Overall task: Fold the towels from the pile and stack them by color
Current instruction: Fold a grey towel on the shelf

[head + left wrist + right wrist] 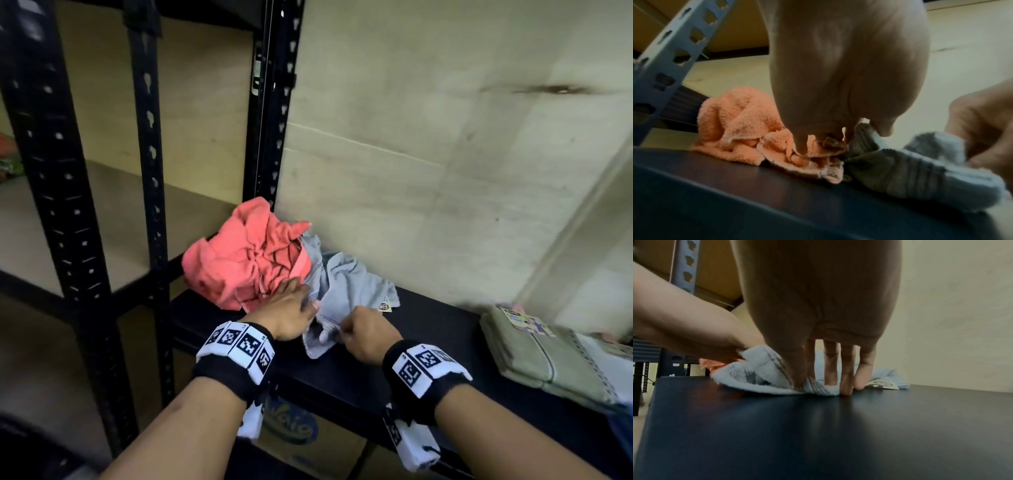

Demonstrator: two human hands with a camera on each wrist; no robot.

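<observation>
Towels are seen bunched on the black table [428, 346] near the wall: a crumpled orange towel [245, 263] at the left end, a grey towel [346, 287] touching it on the right. The grey towel's near edge is pinched by the right hand [364, 334] between thumb and fingers, while the left hand [287, 310] is laid with fingers mostly straight across the seam of the two towels, thumb nipping a grey fold. The cloth is judged light, soft and limp, so it will sag and should be taken by its hemmed corners, not the middle. A folded stack [544, 363] is seen at the far right. Bare tabletop lies between pile and stack for spreading; the front edge is close, and a metal rack [61, 192] crowds the left.
</observation>
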